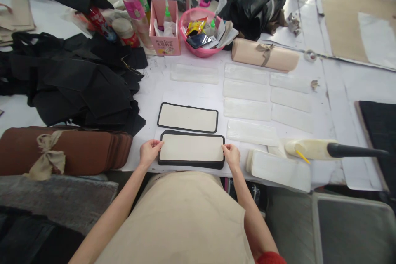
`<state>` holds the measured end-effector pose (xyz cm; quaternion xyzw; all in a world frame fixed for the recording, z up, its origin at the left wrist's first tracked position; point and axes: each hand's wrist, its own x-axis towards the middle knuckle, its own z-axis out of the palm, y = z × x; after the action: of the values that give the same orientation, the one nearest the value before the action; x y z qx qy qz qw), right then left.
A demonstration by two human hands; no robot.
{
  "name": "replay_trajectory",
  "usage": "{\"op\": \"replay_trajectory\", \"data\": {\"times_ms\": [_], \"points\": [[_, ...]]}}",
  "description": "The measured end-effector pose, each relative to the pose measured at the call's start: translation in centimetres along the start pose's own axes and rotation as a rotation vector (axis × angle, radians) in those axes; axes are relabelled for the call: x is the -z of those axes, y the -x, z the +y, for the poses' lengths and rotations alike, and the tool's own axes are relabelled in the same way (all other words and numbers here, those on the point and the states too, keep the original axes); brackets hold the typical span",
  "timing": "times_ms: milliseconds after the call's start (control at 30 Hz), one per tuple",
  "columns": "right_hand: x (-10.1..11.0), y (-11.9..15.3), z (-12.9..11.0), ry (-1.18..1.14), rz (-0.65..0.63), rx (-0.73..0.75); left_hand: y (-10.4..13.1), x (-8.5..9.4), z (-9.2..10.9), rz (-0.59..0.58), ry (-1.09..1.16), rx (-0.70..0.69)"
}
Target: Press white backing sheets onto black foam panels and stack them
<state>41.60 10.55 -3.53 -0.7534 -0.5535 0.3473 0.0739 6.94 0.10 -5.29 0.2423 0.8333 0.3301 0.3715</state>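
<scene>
A cream rectangular panel with a black border (192, 148) lies on top of a small stack of black pieces at the table's front edge. My left hand (150, 152) pinches its left end, and my right hand (231, 155) pinches its right end. Just behind it, a second cream panel with a black rim (188, 118) lies flat and untouched. To the right, several translucent white strips (246, 109) are laid out in columns. A stack of white rounded pieces (280, 170) sits beyond my right hand.
Brown panels tied with cloth (83, 150) and a black fabric pile (83, 78) are at left. Behind stand a pink box (165, 45), a pink basket (202, 52) and a rolled beige bundle (281, 58). A black-handled cream tool (309, 148) lies at right.
</scene>
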Motion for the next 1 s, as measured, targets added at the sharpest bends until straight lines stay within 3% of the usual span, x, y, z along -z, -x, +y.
{"op": "replay_trajectory", "data": {"times_ms": [267,1000], "points": [[0.0,0.2,0.0,0.009,0.008,0.003,-0.1,0.1,-0.3,-0.021,0.042,-0.016],[0.7,1.5,-1.0,0.137,0.100,0.048,0.3,-0.1,-0.3,0.065,-0.132,-0.089]]}}
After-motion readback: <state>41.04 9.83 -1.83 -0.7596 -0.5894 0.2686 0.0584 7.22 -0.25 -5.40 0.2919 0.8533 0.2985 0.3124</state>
